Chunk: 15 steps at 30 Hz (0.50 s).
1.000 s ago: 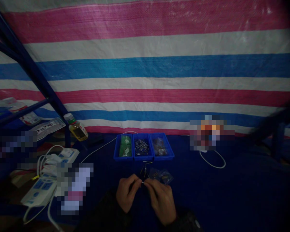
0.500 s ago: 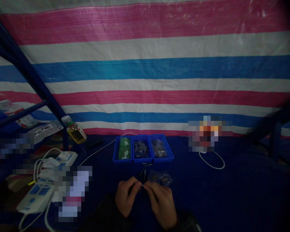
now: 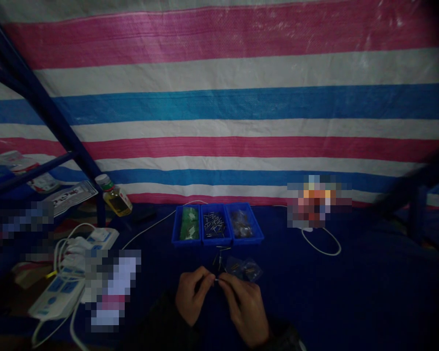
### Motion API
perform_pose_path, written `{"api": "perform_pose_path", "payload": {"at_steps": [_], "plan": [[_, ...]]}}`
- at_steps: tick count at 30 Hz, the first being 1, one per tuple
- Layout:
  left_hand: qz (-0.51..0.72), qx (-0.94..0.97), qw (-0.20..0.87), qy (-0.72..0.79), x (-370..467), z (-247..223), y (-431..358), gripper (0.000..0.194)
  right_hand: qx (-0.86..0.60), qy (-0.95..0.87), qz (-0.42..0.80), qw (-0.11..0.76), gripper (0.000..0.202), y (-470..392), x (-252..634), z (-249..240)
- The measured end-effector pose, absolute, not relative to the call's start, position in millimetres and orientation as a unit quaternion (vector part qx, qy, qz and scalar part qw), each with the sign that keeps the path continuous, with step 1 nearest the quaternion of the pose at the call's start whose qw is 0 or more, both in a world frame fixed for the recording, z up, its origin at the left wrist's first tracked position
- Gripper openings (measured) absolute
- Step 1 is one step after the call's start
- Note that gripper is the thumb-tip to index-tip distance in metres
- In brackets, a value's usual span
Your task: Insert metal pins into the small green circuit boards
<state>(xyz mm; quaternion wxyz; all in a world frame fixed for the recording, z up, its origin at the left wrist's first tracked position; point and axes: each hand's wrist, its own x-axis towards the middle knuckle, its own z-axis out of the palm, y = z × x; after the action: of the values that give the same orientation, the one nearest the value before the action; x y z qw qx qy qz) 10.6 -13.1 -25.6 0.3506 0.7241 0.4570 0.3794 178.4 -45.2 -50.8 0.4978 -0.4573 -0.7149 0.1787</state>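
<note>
My left hand [image 3: 192, 294] and my right hand [image 3: 246, 304] meet at the fingertips, low in the middle of the view. Between them is a small shiny metal pin [image 3: 216, 280], mostly hidden by the fingers, with both hands pinching it. Just beyond the fingers lie several loose thin metal pins [image 3: 220, 261], some with a brassy tint. Small clear plastic bags [image 3: 251, 270] with brassy pieces inside rest near my right hand. Farther back, a blue bin [image 3: 217, 241] holds many short metal pins.
A blue bin of green packets [image 3: 189, 229] and one of clear bags with dark contents [image 3: 242, 226] flank the middle bin. Left are a power strip [image 3: 51, 304] with cables, a bottle of yellow liquid [image 3: 117, 202] and a blue metal frame [image 3: 54, 119]. A striped sheet [image 3: 241, 107] hangs behind.
Both hands keep nearly the same place and pinch. A little more of the metal pin shows between the fingertips. The view has shifted very slightly.
</note>
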Motion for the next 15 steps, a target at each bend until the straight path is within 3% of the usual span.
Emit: {"api": "perform_pose_path", "payload": {"at_steps": [15], "plan": [[0.385, 0.718, 0.367, 0.450, 9.6, -28.7, -14.0, 0.036, -0.440, -0.728, 0.144, 0.506, 0.020, -45.8, 178.2, -48.9]]}}
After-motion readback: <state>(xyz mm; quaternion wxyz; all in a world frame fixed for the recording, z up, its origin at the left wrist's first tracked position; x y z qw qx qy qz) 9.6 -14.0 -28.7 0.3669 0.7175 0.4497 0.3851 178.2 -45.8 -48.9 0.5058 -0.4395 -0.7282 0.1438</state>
